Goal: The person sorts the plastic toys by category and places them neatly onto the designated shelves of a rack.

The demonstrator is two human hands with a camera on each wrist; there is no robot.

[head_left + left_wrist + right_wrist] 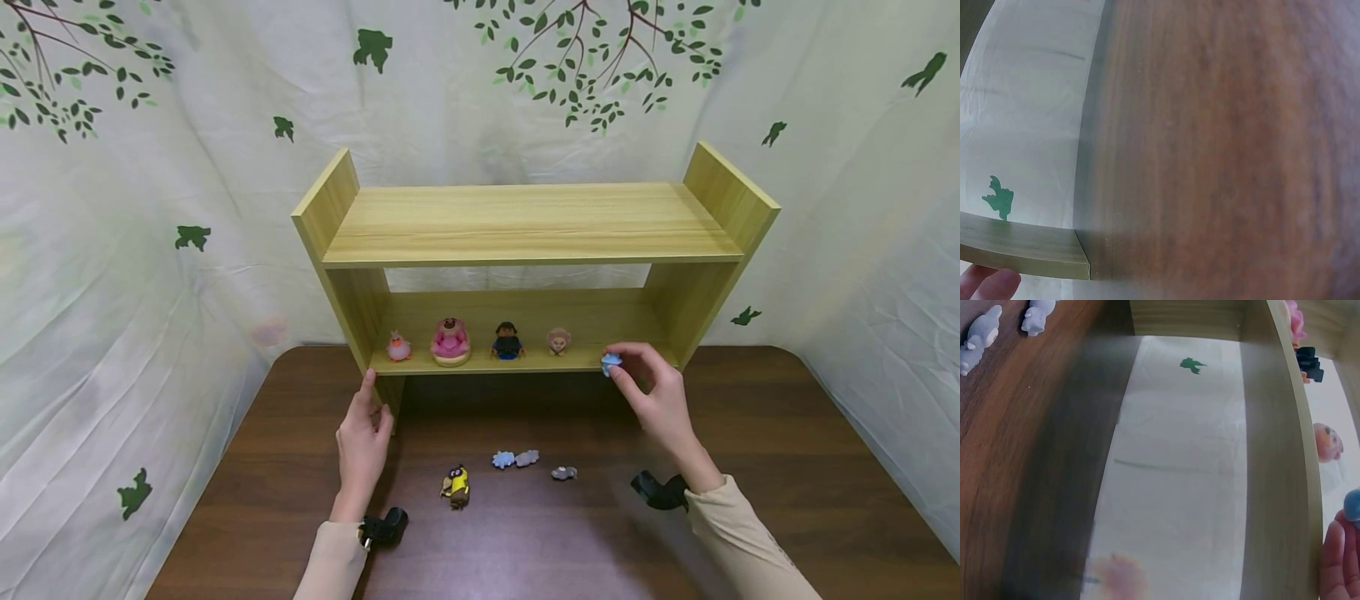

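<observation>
In the head view my right hand (656, 396) pinches a small light-blue figurine (611, 362) at the front edge of the middle shelf (517, 368), toward its right end. The right wrist view shows part of that blue figurine (1352, 505) by the fingertips. My left hand (362, 450) touches the shelf unit's left front edge with a fingertip. Along the middle shelf stand a small pink-and-white figurine (398, 347), a pink bear figurine (450, 340), a dark-clothed doll figurine (507, 342) and a tan round-headed figurine (558, 341).
On the brown table (480, 550) before the unit lie a yellow-and-brown figurine (457, 488), a light-blue figurine (503, 459), a grey one (527, 457) and another grey one (564, 472). A pale curtain with printed leaves (450, 108) hangs behind.
</observation>
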